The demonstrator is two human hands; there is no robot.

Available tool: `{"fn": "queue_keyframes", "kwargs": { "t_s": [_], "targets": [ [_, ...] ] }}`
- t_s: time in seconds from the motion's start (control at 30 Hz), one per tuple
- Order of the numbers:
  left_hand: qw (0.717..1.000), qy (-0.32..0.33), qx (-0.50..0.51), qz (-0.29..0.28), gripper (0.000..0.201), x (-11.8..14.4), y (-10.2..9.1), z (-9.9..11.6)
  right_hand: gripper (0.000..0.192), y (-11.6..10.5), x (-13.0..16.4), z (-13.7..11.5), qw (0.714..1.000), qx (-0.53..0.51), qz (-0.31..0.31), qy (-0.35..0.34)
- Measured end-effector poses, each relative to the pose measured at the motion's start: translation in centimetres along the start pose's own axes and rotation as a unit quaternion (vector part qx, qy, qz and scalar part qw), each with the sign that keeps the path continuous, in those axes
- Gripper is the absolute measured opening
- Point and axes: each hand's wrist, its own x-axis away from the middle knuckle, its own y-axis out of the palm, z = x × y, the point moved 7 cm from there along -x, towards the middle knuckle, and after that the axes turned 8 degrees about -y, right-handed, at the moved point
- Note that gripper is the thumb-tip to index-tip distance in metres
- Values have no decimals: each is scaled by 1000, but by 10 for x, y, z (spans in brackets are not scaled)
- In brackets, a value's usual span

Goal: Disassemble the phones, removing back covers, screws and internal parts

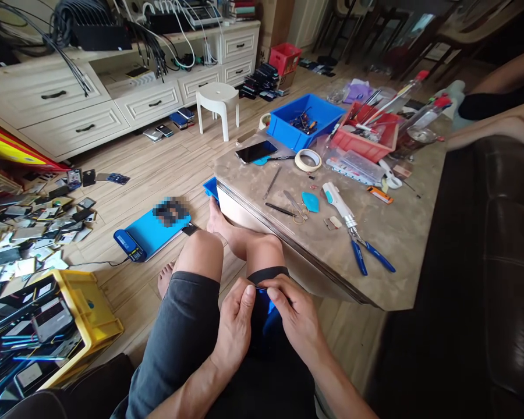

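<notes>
Glossy blue-black panel [266, 308] was held over the lap, near the worktop [402, 233], its upper edge clamped by left hand [236, 323] and right hand [296, 305], thumbs in front; finger placement behind was hidden. Even pressure on both sides was judged best, lest the thin-looking piece be twisted or cracked.

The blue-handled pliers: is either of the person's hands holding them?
No, the pliers lie on the table, while the left hand and right hand grip a glossy blue object.
</notes>
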Motion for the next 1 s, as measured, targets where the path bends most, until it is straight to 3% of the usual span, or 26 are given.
{"fn": "queue_keyframes", "kwargs": {
  "t_s": [0.13, 0.27, 0.47, 0.57, 0.8, 1.0],
  "targets": [
    [1000, 1, -13, -24, 39, -3, -3, 3, 20, -7, 3, 2, 1000, 11, 6, 9],
    [994, 71, -75, -35, 26, -5, -5, 14, 20, -6, 3, -7, 999, 52, 9, -15],
    [989, 112, -98, 12, 31, -7, -2, 14, 23, 1, 8, -5, 994, 86, 65, -24],
    [993, 87, -83, 12, 35, -11, -1, 4, 26, 4, 8, 4, 995, 67, 70, 0],
    [997, -32, -1, -71, 38, -20, -1, -17, 31, -5, 2, 24, 995, -14, 65, 81],
    [996, 2, -82, -18, 47, -21, -4, -20, 44, -6, 9, 39, 986, -77, 107, 105]
  ]
}}
